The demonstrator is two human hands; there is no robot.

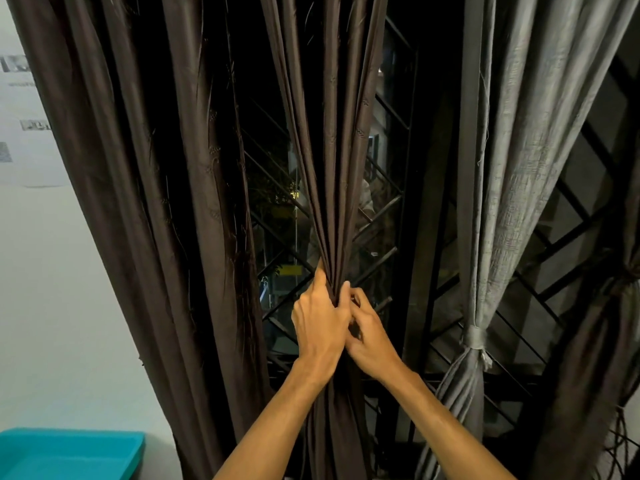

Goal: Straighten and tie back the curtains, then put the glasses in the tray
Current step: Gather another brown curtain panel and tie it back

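A dark brown curtain panel (329,150) hangs in the middle of the window, gathered into a narrow bunch at waist height. My left hand (320,320) is wrapped around that bunch from the left. My right hand (367,332) pinches the same gathered fabric from the right, fingers touching the left hand. A second brown curtain (145,202) hangs loose at the left. A grey curtain (498,168) at the right is bound with a grey tie (475,336). A turquoise tray (69,453) sits at the bottom left. No glasses are in view.
A black metal window grille (388,216) with diagonal bars stands behind the curtains, dark outside. A white wall (52,289) with paper sheets lies to the left. Another bunched brown curtain (620,306) hangs at the far right edge.
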